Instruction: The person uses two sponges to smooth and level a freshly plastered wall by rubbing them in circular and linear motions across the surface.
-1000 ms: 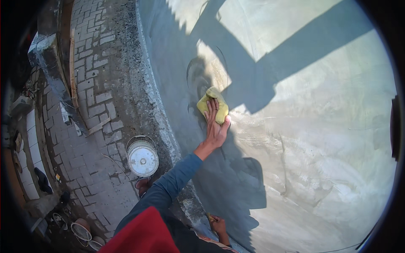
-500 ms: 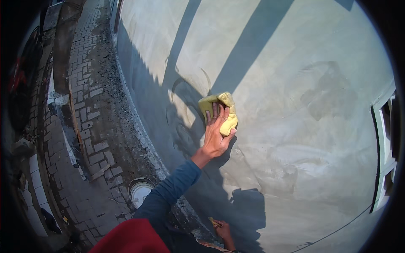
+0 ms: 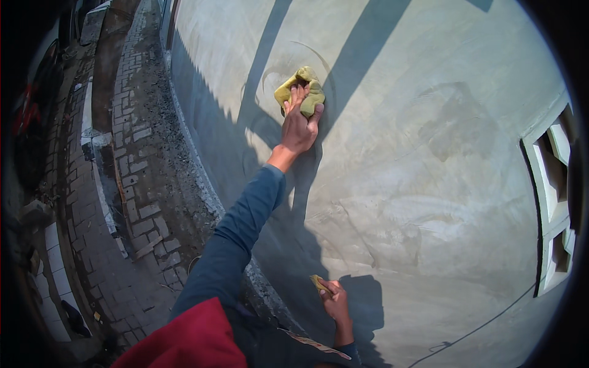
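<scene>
My left hand is reached out along the grey plastered wall, its fingers closed into a yellow sponge. The sponge is bent around the fingertips and lies against the wall, near faint curved smears. Lower down, my right hand pinches a small yellowish piece close to the wall. What that piece is made of is too small to tell.
To the right, a white ventilation block sits in the wall, with a thin cable below it. A paved path and a strip of gravel run along the wall's foot at left. Shadows fall across the plaster.
My left hand has slid the sponge up the wall and slightly left. My right hand has risen further into view with its small piece. The white bucket by the path is now hidden behind my arm.
</scene>
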`<state>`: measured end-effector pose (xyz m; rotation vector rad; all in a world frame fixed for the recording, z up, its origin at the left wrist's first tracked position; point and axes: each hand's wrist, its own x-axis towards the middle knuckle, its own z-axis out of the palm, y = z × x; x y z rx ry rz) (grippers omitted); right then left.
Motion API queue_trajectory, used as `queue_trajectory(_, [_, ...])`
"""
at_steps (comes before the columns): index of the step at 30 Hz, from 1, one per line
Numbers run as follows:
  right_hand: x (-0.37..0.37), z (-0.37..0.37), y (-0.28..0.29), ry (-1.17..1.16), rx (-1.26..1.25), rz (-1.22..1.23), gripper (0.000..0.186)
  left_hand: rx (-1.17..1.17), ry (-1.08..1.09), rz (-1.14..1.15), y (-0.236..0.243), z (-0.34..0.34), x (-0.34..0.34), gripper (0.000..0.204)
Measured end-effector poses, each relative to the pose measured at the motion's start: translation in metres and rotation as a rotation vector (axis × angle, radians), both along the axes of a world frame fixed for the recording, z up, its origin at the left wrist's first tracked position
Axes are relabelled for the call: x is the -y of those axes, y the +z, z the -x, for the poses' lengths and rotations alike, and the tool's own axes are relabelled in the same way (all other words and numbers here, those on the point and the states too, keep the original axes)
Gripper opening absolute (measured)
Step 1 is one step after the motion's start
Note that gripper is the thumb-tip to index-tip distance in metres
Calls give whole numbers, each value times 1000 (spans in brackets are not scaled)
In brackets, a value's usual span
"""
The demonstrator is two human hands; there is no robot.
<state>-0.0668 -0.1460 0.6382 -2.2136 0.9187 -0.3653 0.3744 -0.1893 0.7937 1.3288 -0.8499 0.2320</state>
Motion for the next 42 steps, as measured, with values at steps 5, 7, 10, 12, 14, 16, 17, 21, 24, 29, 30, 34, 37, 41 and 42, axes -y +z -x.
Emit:
queue_trajectory(5, [-10,-8,43,-27,70,60,36,-345,99,-90,7,-92,20,76])
queue_trajectory(7, [-13,-12,64,-2,178,168,35,-235,117,-141,-13,-27,30,79])
queue_trajectory(10, [-11,-19,110,-88,264,91,32,335,89,-61,-34,119,42,79])
queue_trajectory(12, [-6,-18,152,-36,343,265,28,610,-112,-145,-30,184,30,78])
queue_trajectory(14, [-5,-11,201,30,491,482,25,563,-224,-70,-1,199,10,75])
queue_trajectory(16, [-4,-13,241,-15,664,722,23,647,-222,-43,54,184,-3,71])
queue_trajectory(17, [-1,-14,256,-127,620,828,24,725,-239,-82,87,170,-4,69])
queue_trajectory(21, [19,-25,288,-473,704,1234,29,815,76,335,223,113,24,55])
queue_trajectory(24, [33,-37,307,-614,808,1326,35,633,171,335,252,89,41,58])
queue_trajectory(29, [62,-113,375,-540,578,1818,56,585,114,2,98,116,14,66])
queue_trajectory(30, [67,-137,383,-508,579,1840,57,564,52,-54,51,124,5,67])
queue_trajectory(34, [94,-229,363,-129,343,1789,26,228,-192,-212,-122,138,-38,62])
queue_trajectory(37, [70,-231,292,412,-181,1537,25,-458,-328,-74,-220,128,-103,58])
queue_trajectory(41, [51,-200,351,353,-132,1688,15,-893,-193,-239,-323,130,-232,55])
queue_trajectory(42, [57,-194,394,207,4,1774,27,-941,-156,-284,-342,134,-259,55])
